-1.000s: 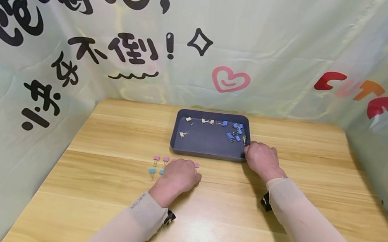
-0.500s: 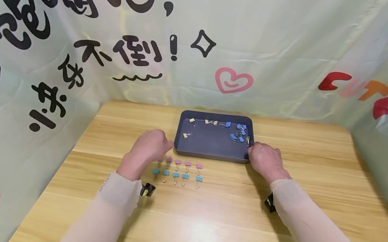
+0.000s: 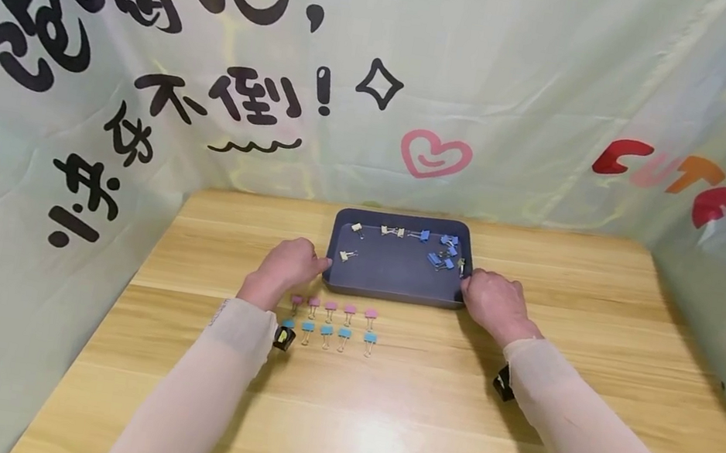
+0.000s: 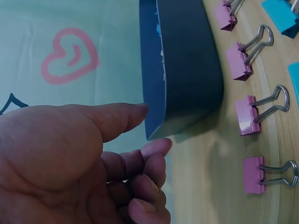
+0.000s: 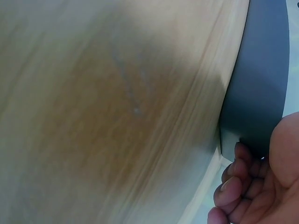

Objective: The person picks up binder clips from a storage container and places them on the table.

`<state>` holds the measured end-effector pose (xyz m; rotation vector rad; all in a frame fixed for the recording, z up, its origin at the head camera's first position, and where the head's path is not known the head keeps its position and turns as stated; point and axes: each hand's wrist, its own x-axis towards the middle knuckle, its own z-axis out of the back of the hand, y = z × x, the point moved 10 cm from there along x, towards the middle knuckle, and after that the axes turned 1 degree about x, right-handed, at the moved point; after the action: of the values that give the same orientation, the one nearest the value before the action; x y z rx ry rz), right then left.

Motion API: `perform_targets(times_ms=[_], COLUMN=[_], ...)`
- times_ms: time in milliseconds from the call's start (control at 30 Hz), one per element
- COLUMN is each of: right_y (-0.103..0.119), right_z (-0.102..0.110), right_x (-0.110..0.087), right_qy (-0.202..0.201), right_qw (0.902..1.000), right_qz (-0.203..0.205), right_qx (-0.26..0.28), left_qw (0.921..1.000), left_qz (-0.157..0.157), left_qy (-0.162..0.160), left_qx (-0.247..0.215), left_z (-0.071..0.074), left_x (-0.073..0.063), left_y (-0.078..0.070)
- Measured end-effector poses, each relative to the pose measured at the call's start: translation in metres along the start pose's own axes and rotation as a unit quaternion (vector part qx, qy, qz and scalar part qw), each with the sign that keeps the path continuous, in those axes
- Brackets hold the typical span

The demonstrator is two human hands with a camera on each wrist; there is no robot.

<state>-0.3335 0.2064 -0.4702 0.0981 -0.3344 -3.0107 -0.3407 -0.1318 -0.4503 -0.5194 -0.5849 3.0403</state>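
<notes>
A dark blue-grey tray [image 3: 390, 281] lies at the back of the table, holding several small binder clips: cream ones at the left and top, blue binder clips [image 3: 443, 258] at the right. My left hand [image 3: 290, 264] is at the tray's left side; in the left wrist view its thumb [image 4: 126, 116] lies over the rim and its fingers curl by the outer wall. My right hand [image 3: 496, 300] grips the tray's right front corner, curled fingers [image 5: 233, 186] against the outer wall. Pink binder clips [image 3: 350, 311] and light blue binder clips [image 3: 344, 335] lie in two rows before the tray.
The wooden table [image 3: 388, 434] extends in front of the rows and to both sides. A pale printed cloth [image 3: 534, 72] with black characters and hearts encloses the back and sides. The left forearm passes close to the left end of the clip rows.
My left hand has moved from over the clip rows, left and forward to the tray's left edge, uncovering both rows. My right hand stays at the tray's right corner.
</notes>
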Motion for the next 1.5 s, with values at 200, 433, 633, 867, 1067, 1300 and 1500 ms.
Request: perform_targets(times_ms=[200, 433, 633, 867, 1067, 1300, 1500], right_y=[0.000, 0.001, 0.001, 0.000, -0.001, -0.003, -0.003], right_z=[0.000, 0.003, 0.003, 0.001, 0.000, -0.001, -0.001], right_x=[0.000, 0.000, -0.001, 0.000, 0.002, 0.002, 0.002], right_qy=[-0.001, 0.003, 0.003, 0.004, 0.008, 0.006, 0.008], right_qw=[1.0000, 1.0000, 1.0000, 1.0000, 0.9999, 0.9999, 0.9999], right_qz=[0.000, -0.002, -0.004, -0.006, -0.007, -0.009, -0.011], right_qx=[-0.002, 0.000, 0.000, 0.000, 0.000, -0.005, -0.002], left_qw=[1.0000, 0.9999, 0.9999, 0.9997, 0.9962, 0.9749, 0.9532], left_qz=[0.002, 0.000, 0.000, -0.004, -0.051, -0.131, -0.138], left_qy=[0.005, 0.013, 0.012, 0.003, -0.053, -0.064, -0.027], left_qx=[0.006, 0.008, 0.009, 0.022, 0.046, 0.168, 0.268], left_z=[-0.001, -0.006, -0.007, -0.002, 0.015, 0.010, -0.009], left_x=[0.004, 0.008, 0.009, 0.013, 0.025, 0.044, 0.055], left_y=[0.002, 0.004, 0.006, 0.000, -0.024, -0.060, -0.074])
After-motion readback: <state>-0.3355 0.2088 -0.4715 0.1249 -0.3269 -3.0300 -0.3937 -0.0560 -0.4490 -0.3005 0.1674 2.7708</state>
